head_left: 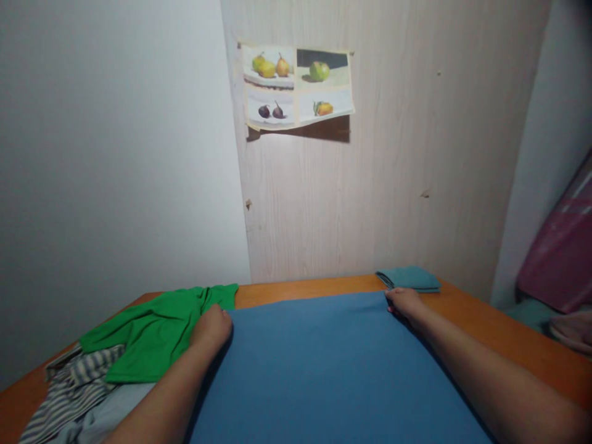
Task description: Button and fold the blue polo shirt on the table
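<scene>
A blue cloth [333, 364] is spread flat across the middle of an orange-brown wooden desk [499, 333], with its far edge lying short of the desk's back edge. The left hand [213, 327] is placed at the cloth's far left corner, closed with the knuckles up and the fingers curled under. Whether cloth is pinched inside it cannot be told. The right hand [404, 303] is set at the far right corner, where the fingers are bent down and closed on the cloth's edge. Both forearms are laid along the cloth's sides.

A green garment [157, 336] is found crumpled just left of the left hand, touching the cloth. A striped garment [74, 385] is partly covered by it, and a pale grey fabric [118, 407] is noted beside that. A folded teal cloth [409, 279] is recorded just beyond the right hand, near the wood-grain panel [370, 203]. A sheet of fruit pictures [298, 83] is fixed to that panel. A pink item [559, 253] is seen at the right edge.
</scene>
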Demonstrator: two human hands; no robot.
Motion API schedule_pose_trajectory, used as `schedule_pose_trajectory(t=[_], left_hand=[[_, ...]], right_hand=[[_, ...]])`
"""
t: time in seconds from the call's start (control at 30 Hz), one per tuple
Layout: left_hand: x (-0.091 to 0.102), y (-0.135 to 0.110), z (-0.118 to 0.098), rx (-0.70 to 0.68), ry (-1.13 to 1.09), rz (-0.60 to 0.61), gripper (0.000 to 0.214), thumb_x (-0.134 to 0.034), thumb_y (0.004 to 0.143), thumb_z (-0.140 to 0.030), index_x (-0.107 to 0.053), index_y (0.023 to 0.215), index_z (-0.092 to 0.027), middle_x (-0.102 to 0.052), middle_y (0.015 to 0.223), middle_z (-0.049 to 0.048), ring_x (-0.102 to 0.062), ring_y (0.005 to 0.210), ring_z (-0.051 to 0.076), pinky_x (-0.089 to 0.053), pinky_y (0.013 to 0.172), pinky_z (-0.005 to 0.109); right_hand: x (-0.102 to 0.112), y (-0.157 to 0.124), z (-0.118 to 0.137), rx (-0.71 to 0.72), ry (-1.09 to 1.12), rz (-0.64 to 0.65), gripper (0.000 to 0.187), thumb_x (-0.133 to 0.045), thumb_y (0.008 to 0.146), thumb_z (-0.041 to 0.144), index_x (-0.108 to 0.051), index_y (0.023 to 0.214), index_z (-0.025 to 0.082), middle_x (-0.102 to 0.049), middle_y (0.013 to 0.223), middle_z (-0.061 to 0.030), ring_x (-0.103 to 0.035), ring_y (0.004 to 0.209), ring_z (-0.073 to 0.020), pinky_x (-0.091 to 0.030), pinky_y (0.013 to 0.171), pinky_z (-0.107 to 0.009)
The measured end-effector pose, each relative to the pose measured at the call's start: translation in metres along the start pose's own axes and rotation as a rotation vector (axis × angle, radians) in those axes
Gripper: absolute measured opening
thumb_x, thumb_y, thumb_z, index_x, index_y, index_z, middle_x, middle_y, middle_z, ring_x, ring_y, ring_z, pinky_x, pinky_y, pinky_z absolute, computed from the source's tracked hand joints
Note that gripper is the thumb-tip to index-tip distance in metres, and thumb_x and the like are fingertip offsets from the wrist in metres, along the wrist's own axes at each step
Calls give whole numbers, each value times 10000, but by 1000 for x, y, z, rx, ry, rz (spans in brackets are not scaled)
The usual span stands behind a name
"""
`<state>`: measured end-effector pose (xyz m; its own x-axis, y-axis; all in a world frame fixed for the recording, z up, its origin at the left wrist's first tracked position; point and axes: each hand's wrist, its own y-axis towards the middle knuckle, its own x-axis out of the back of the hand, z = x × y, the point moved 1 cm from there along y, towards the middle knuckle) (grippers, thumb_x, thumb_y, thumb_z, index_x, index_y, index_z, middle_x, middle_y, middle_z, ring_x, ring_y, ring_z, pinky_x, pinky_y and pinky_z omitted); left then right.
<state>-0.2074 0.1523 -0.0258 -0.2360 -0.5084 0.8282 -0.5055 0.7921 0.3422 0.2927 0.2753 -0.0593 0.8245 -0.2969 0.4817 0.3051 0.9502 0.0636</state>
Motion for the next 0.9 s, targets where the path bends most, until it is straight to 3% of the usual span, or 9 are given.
schedule_pose_trajectory(t=[0.13, 0.23, 0.37, 0.43, 0.5, 0.6, 0.7, 0.9], left_hand=[[-1, -15, -23, -83, 123, -59, 391, -435, 854, -282, -592, 1136, -62, -604, 1182, 279, -578, 1135, 403, -437, 921, 492], [-5, -30, -54, -360, 137, -28, 427, -346, 924, -267, -552, 1241, -69, -611, 1220, 234, -564, 1192, 317, -415, 1000, 413], [-24, -59, -97, -608, 37, 136, 496, -297, 974, -329, -504, 1360, -97, -525, 1418, 200, -474, 1333, 282, -328, 1119, 393], [-35, -76, -113, -672, 61, 224, 565, -298, 977, -389, -456, 1415, -68, -421, 1504, 216, -384, 1403, 310, -282, 1155, 439], [-43, -90, -122, -688, 119, 273, 636, -294, 974, -460, -410, 1452, -57, -344, 1544, 221, -308, 1441, 327, -241, 1176, 472], [-52, -102, -126, -672, 202, 296, 721, -234, 972, -538, -352, 1486, -46, -275, 1571, 212, -226, 1471, 314, -196, 1192, 492], [-57, -106, -122, -649, 243, 345, 801, -165, 958, -610, -308, 1509, -46, -215, 1592, 190, -155, 1490, 300, -176, 1198, 494], [-57, -105, -120, -597, 240, 473, 920, -93, 903, -718, -266, 1529, -66, -162, 1606, 164, -101, 1499, 299, -155, 1193, 523]], right_hand=[[3, 6, 8, 79, -110, -118, 98, -669, 794, 263, -644, 725, 197, -635, 625, -67, -615, 629, -195, -410, 522, -248], [-1, -3, 34, 326, -210, -155, 83, -651, 813, 240, -677, 742, 206, -700, 796, -102, -655, 837, -236, -475, 697, -288], [-31, -44, 70, 611, -221, 48, 244, -537, 916, 326, -731, 832, 202, -737, 935, -127, -663, 982, -271, -477, 895, -350], [-51, -71, 81, 731, -247, 196, 343, -469, 952, 386, -725, 1069, 190, -702, 1165, -128, -610, 1147, -278, -427, 1011, -373], [-68, -95, 85, 801, -371, 304, 495, -380, 979, 448, -624, 1294, 154, -576, 1378, -136, -499, 1302, -273, -341, 1107, -380], [-85, -117, 83, 833, -551, 415, 685, -298, 985, 539, -445, 1453, 61, -359, 1535, -187, -284, 1442, -298, -201, 1179, -422], [-92, -124, 77, 786, -658, 484, 790, -232, 976, 608, -312, 1515, 37, -185, 1593, -199, -109, 1486, -306, -111, 1193, -454], [-93, -122, 65, 710, -713, 528, 847, -179, 952, 675, -231, 1548, 75, -44, 1613, -187, 10, 1490, -303, -56, 1193, -466]])
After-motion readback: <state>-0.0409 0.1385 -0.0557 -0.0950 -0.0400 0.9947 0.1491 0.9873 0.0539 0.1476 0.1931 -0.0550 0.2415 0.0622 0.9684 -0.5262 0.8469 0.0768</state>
